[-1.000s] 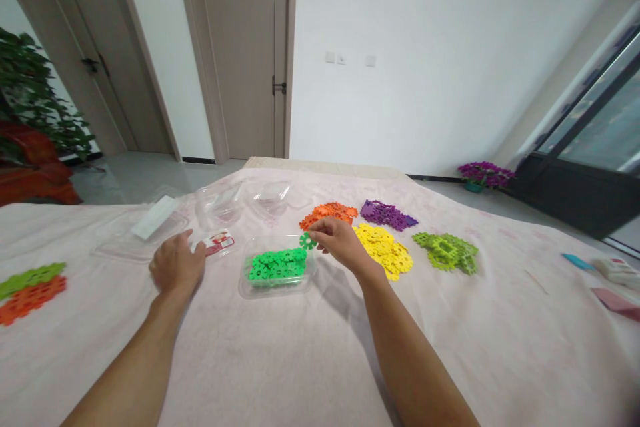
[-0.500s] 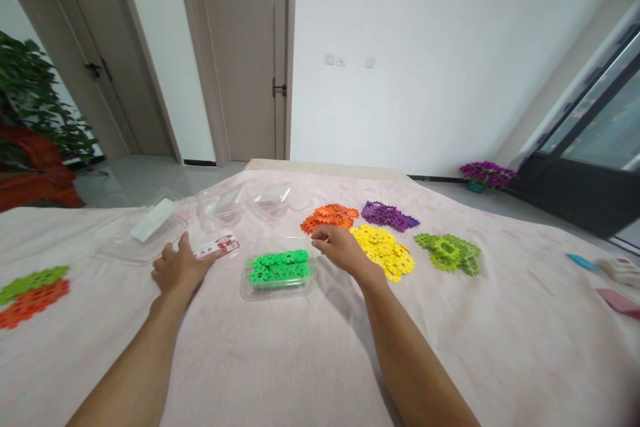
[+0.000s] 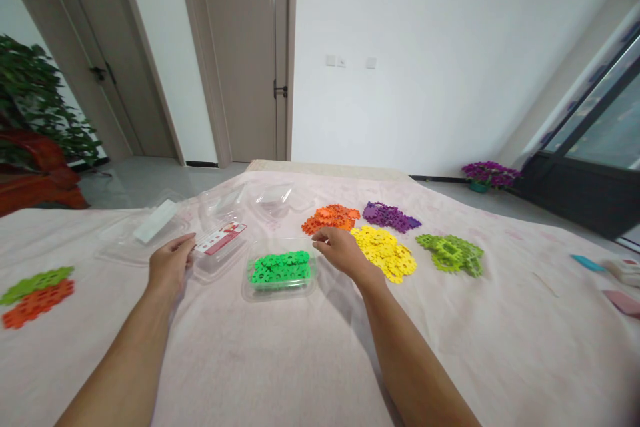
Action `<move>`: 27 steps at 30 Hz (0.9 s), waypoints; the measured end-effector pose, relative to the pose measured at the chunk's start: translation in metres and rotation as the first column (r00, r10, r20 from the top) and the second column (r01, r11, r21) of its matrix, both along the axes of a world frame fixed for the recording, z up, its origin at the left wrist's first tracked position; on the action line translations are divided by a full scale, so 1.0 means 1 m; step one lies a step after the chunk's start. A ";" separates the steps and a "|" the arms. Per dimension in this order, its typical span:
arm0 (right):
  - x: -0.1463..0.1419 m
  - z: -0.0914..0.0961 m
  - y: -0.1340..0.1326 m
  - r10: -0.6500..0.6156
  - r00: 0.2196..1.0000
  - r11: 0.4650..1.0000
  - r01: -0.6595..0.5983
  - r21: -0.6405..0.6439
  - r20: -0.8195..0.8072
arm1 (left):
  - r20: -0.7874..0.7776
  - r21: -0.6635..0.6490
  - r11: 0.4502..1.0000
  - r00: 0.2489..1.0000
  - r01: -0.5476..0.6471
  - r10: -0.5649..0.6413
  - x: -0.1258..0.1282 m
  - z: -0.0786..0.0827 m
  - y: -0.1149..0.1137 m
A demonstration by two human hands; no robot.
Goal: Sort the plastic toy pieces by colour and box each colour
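Note:
A clear plastic box [image 3: 280, 293] with several green snowflake-shaped connector pieces [image 3: 280, 268] inside lies in front of me. My right hand [image 3: 343, 252] has its fingers closed at the box's far right corner. Left of the box, a clear plastic lid [image 3: 216, 269] with a red and white label [image 3: 220, 238] is tilted up from the cloth. My left hand [image 3: 171, 261] pinches the lid's left edge between thumb and fingers. Just beyond my right hand are a pile of yellow pieces [image 3: 387, 253] and a pile of orange pieces [image 3: 331, 218].
Purple pieces [image 3: 391, 216] and light green pieces [image 3: 453, 253] lie to the right. More clear plastic containers [image 3: 155, 221] are at the back left. Orange connector pieces [image 3: 37, 303] sit at the far left on the pink cloth [image 3: 260, 360]. A blue item [image 3: 587, 262] lies far right.
My left hand went from spread fingers on the labelled lid to a pinch at its left edge. The lid is now lifted and tilted. My right hand stayed by the box.

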State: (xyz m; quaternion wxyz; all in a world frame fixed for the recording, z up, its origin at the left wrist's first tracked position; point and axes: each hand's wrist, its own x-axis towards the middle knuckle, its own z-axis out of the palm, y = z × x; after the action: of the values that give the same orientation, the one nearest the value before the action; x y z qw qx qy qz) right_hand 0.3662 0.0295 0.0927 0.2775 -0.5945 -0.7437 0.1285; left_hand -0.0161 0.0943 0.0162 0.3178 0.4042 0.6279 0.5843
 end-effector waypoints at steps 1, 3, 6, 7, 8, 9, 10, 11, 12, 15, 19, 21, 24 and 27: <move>-0.001 0.002 -0.001 -0.003 1.000 1.000 0.004 0.014 -0.011 | 0.123 -0.017 1.000 0.992 0.017 -0.014 0.000 0.004 0.000; -0.004 0.006 -0.003 0.001 0.999 0.999 0.001 0.044 -0.037 | 0.336 -0.041 0.992 0.937 0.118 -0.098 0.000 0.014 -0.003; -0.012 0.015 -0.009 0.047 0.991 0.998 -0.043 0.039 -0.128 | 0.454 -0.007 0.953 0.851 0.302 -0.266 0.003 0.033 -0.013; -0.016 0.018 -0.012 0.074 0.982 0.997 -0.072 0.017 -0.175 | 0.456 0.001 0.940 0.836 0.342 -0.305 0.005 0.040 -0.017; -0.020 0.020 -0.014 0.103 0.968 0.994 -0.110 -0.019 -0.229 | 0.452 -0.002 0.927 0.827 0.374 -0.333 0.009 0.046 -0.020; -0.024 0.021 -0.018 0.131 0.949 0.985 -0.156 -0.066 -0.286 | 0.438 -0.011 0.913 0.823 0.408 -0.362 0.014 0.053 -0.024; -0.029 0.022 -0.021 0.154 0.928 0.972 -0.205 -0.119 -0.341 | 0.421 -0.022 0.900 0.820 0.436 -0.387 0.020 0.059 -0.028; -0.035 0.022 -0.024 0.166 0.904 0.953 -0.250 -0.170 -0.395 | 0.400 -0.037 0.884 0.817 0.467 -0.415 0.027 0.064 -0.031; -0.041 0.022 -0.027 0.165 0.877 0.934 -0.286 -0.213 -0.452 | 0.380 -0.051 0.867 0.813 0.495 -0.442 0.036 0.069 -0.035; -0.062 0.016 -0.034 0.101 0.758 0.907 -0.336 -0.253 -0.645 | 0.341 -0.073 0.839 0.804 0.539 -0.487 0.068 0.080 -0.046; -0.083 0.004 -0.032 -0.010 0.602 0.951 -0.242 -0.194 -0.798 | 0.310 -0.009 0.832 0.793 0.555 -0.525 0.113 0.088 -0.065; -0.083 0.000 -0.027 -0.052 0.581 0.978 -0.136 -0.160 -0.812 | 0.267 0.026 0.837 0.803 0.547 -0.533 0.128 0.089 -0.073; -0.065 0.001 -0.017 -0.089 0.586 0.987 -0.058 -0.151 -0.806 | 0.140 0.031 0.831 0.821 0.555 -0.554 0.133 0.087 -0.073; -0.038 0.004 -0.007 -0.105 0.609 0.974 -0.096 -0.204 -0.787 | -0.162 0.050 0.899 0.892 0.435 -0.422 0.117 0.075 -0.059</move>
State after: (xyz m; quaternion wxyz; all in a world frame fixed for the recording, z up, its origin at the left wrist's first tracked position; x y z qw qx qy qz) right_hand 0.3285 0.0226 0.0963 0.5086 -0.5054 -0.5228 0.4612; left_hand 0.1012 0.0355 0.0911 0.3743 0.5876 0.5198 0.4945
